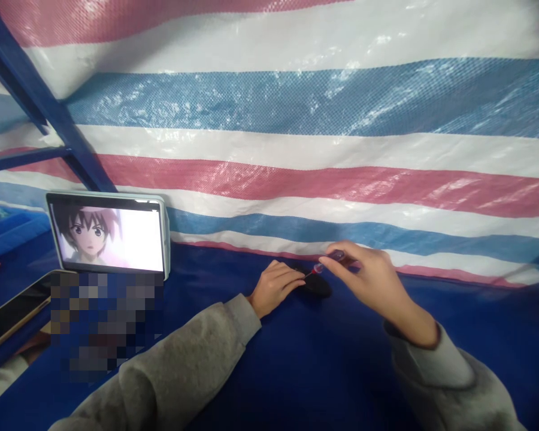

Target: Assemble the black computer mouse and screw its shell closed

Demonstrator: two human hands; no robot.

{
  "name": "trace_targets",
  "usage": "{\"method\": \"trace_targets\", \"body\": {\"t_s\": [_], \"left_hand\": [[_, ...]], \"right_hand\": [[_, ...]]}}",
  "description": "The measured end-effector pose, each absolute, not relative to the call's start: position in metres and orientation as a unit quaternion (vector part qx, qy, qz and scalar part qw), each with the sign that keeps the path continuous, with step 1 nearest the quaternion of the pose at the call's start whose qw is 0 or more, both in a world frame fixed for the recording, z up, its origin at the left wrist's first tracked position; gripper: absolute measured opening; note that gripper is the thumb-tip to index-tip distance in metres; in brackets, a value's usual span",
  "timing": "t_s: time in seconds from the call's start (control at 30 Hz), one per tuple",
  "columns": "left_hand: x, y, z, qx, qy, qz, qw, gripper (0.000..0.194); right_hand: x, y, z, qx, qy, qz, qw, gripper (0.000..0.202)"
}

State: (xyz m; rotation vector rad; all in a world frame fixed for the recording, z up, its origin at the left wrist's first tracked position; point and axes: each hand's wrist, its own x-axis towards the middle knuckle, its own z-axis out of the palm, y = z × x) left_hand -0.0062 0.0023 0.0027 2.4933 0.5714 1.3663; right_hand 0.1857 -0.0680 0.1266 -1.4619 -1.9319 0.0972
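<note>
My right hand [363,272] is closed around the handle of a small screwdriver [318,267], which has a dark purplish handle with a red part near the thin shaft. The shaft slants down to the left, towards the fingertips of my left hand [279,284]. My left fingers are close together at the left edge of a black, flat, rounded object [318,286] on the blue tabletop [296,371] and appear to grip it. Its exact kind is too dark to make out. The screwdriver's tip is hidden by my left fingertips.
A tablet [112,233] showing a cartoon stands at the left, with a phone [22,308] lying before it. A pixelated patch [108,323] hides part of that area. Blue trays [13,230] and a blue metal frame [49,108] are further left. Striped sheeting [318,102] forms the back.
</note>
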Motion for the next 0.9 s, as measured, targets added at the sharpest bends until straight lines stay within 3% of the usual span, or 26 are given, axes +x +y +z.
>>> {"method": "trace_targets", "body": {"t_s": [0.27, 0.9], "left_hand": [[-0.006, 0.000, 0.006, 0.797, 0.241, 0.518, 0.194, 0.025], [-0.005, -0.006, 0.009, 0.687, 0.314, 0.590, 0.287, 0.018]], "right_hand": [[0.187, -0.069, 0.126, -0.575, -0.718, 0.056, 0.388, 0.020], [0.188, -0.060, 0.115, -0.586, -0.619, 0.181, 0.491, 0.028]]}}
